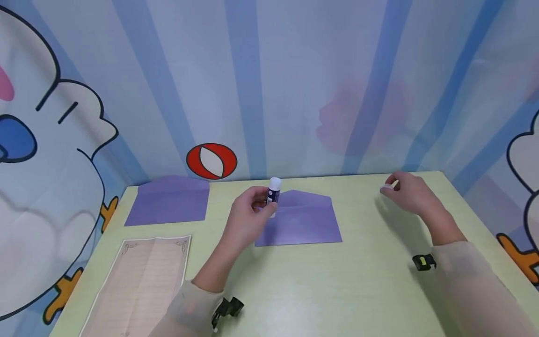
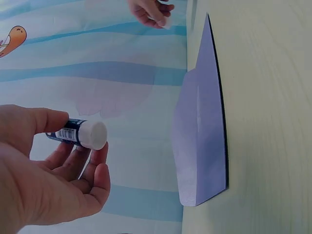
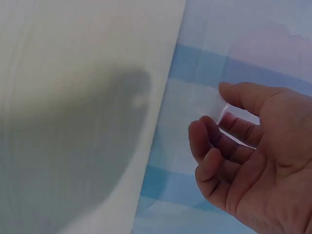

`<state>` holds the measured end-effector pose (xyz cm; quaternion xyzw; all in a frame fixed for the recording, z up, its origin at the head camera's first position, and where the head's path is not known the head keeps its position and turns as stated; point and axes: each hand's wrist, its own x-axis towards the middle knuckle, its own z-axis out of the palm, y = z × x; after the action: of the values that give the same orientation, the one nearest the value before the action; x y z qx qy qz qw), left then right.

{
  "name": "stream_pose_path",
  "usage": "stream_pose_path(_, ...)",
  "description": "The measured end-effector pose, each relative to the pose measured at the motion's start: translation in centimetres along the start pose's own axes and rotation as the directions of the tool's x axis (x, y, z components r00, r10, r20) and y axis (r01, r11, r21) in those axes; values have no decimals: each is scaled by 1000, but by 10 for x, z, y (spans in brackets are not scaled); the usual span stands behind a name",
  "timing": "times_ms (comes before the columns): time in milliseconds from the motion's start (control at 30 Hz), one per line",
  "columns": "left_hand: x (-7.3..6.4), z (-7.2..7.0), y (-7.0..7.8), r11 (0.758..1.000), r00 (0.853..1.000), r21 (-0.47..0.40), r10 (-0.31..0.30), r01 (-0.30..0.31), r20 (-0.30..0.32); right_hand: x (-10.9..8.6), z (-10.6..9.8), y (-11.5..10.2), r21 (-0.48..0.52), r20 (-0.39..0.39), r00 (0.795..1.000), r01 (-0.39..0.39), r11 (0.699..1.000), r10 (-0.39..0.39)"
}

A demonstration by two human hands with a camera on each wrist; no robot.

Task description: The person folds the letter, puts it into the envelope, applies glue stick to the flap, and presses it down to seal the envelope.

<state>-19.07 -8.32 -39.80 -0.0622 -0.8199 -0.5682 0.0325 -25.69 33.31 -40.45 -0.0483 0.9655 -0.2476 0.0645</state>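
My left hand [image 1: 248, 217] holds a glue stick [image 1: 273, 192] upright between thumb and fingers, over the left part of a purple envelope [image 1: 307, 227] whose flap points to the wall. In the left wrist view the glue stick [image 2: 73, 133] shows a dark label with a barcode and a round white end. Off to the right, above the table, my right hand [image 1: 408, 194] pinches a small translucent white piece [image 1: 386, 187]. Fingers partly cover that piece [image 3: 210, 105] in the right wrist view, so its full shape is hidden.
Another purple envelope [image 1: 172, 203] lies at the back left, its flap also raised toward the wall. Nearer the front left is a sheet of bordered, lined letter paper [image 1: 145, 281]. A patterned blue wall covering [image 1: 294, 93] rises along the back edge of the pale table [image 1: 337, 290].
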Motion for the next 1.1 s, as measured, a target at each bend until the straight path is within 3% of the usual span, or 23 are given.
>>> stream_pose_path(133,1,-1,1,996,999,-82,-41,42,11,7,4,12,-56,15,1000,-20,998,21)
stream_pose_path(367,1,-1,-1,972,991,-196,-122,129,45,13,15,13,-113,63,998,-19,993,27)
stream_pose_path(667,3,-1,-1,950,989,-274,-137,148,58,15,24,13,-147,69,997,-15,989,25)
stream_pose_path(833,3,-1,-1,936,986,-312,-148,163,71,9,19,11,-186,62,996,-52,981,65)
stream_pose_path(967,2,-2,0,926,986,-338,-152,167,70,4,12,-1,-174,33,997,-57,983,64)
stream_pose_path(1100,2,-3,1,914,985,-366,-160,173,68,1,9,-33,-48,2,1000,24,999,-24)
